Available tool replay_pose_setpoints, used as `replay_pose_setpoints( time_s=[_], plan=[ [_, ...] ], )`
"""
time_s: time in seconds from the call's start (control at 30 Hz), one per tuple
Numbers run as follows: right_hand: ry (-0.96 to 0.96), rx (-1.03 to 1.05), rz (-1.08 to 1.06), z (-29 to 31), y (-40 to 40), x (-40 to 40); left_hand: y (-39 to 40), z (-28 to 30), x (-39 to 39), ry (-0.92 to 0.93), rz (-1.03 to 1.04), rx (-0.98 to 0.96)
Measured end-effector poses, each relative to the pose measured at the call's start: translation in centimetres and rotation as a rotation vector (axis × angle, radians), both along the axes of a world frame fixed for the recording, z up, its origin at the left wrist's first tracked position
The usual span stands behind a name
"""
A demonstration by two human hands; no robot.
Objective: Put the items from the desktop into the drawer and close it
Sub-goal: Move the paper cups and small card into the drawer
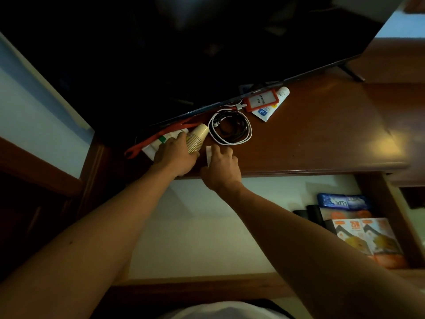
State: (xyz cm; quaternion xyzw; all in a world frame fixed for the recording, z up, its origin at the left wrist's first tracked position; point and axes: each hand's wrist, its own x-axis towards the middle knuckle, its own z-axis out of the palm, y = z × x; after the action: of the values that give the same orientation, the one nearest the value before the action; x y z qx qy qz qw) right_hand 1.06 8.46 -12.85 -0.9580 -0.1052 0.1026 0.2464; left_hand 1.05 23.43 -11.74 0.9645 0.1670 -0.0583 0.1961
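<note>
On the dark wooden desktop (322,139), under a television, lie a stack of tan paper cups (197,137) on its side, a white box with a green mark (158,143), coiled white and black cables (230,128), a red badge holder (262,100) with a red lanyard (158,137), and a white tube (272,104). My left hand (174,155) is wrapped around the cup stack. My right hand (222,166) pinches a small white plug-like object (208,154) near the desk's front edge. The drawer (207,226) below stands pulled out, with a pale bottom.
The television (184,54) hangs low over the back of the desk, its foot (351,72) at the right. In the drawer's right end lie a blue packet (342,201), dark items and two orange-and-white boxes (368,238). A wall and a wooden rail are at the left.
</note>
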Motion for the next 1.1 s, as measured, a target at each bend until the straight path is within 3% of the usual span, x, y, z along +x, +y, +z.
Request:
replay_pose_setpoints(
  time_s=[0.23,0.5,0.77,0.93,1.1],
  plan=[
    [-0.09,0.007,-0.021,-0.9,-4.2,-1.7,-4.8,-1.4,-4.0,-0.096,0.128,-0.126],
    [-0.015,0.004,-0.002,-3.2,-11.3,-4.7,-11.1,-3.4,-8.9,-0.194,0.055,-0.195],
    [0.304,-0.205,0.065,-5.8,-17.5,-7.6,-16.8,-8.7,-13.6,0.08,0.102,-0.351],
    [0.315,-0.35,0.167,-6.9,-18.3,-8.9,-18.8,-10.8,-14.6,0.239,0.184,-0.402],
    [0.302,-0.514,0.209,-8.0,-18.1,-9.8,-20.0,-11.2,-14.6,0.251,0.201,-0.397]
  ],
)
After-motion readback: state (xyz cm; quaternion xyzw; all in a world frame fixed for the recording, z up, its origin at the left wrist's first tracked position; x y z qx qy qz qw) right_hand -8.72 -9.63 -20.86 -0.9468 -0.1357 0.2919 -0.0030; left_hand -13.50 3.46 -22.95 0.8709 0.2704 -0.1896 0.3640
